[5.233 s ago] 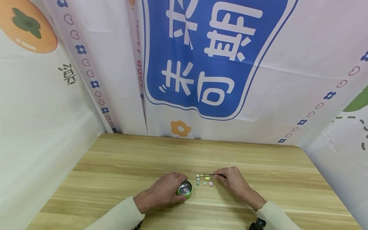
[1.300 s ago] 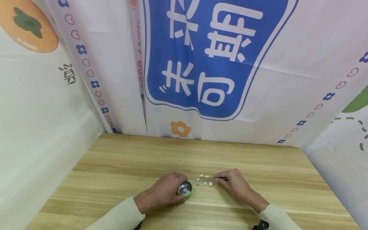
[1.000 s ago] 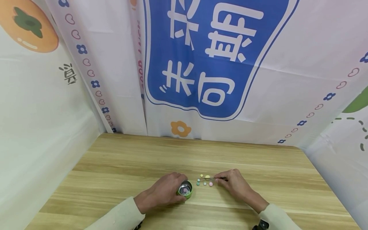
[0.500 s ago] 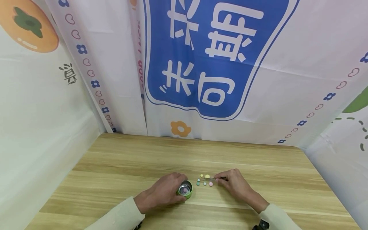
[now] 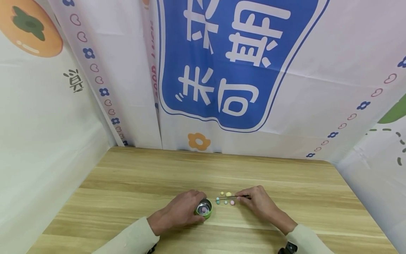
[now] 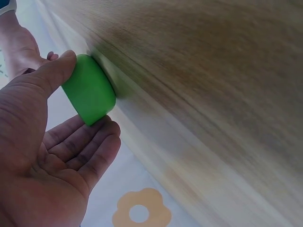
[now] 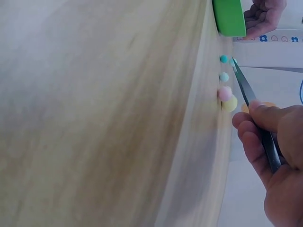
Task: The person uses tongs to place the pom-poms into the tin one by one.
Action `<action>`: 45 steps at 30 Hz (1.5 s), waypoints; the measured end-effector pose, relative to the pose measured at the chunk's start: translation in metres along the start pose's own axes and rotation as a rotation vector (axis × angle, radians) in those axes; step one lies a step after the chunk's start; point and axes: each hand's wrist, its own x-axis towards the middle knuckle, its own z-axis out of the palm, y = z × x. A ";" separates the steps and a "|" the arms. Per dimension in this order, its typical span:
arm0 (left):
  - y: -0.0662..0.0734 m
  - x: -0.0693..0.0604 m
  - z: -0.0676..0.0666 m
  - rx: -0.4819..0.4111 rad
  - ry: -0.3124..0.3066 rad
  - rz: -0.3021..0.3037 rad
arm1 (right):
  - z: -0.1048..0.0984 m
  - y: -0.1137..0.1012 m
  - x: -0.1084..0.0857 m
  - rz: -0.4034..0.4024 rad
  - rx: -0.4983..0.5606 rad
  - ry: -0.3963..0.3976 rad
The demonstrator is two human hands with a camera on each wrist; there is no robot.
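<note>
From over here, my worry is the light-blue ball [image 5: 217, 199] at the tips of the tweezers [image 7: 245, 88]: too hard or off-centre a squeeze could shoot it aside, and a low sweep could knock the teal ball [image 7: 224, 58] just beside it. I can't tell whether the tips grip it. My right hand [image 5: 258, 203] pinches the tweezers narrowly; my left hand [image 5: 182, 209] curls round the green tin [image 6: 88, 90], upright nearby on the table [image 5: 142, 176].

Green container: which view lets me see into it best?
Head view: only there does the green container show its open top, with a pink ball inside. Left wrist shows only its outer wall, large; right wrist shows only its outside, cut off by the top edge.
</note>
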 end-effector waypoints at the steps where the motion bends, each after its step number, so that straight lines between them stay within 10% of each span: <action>1: 0.000 0.000 0.000 0.002 0.003 0.002 | -0.001 -0.001 0.000 -0.010 -0.001 0.003; 45: 0.001 0.000 -0.001 0.013 0.009 -0.004 | -0.001 -0.027 -0.001 -0.112 0.103 -0.008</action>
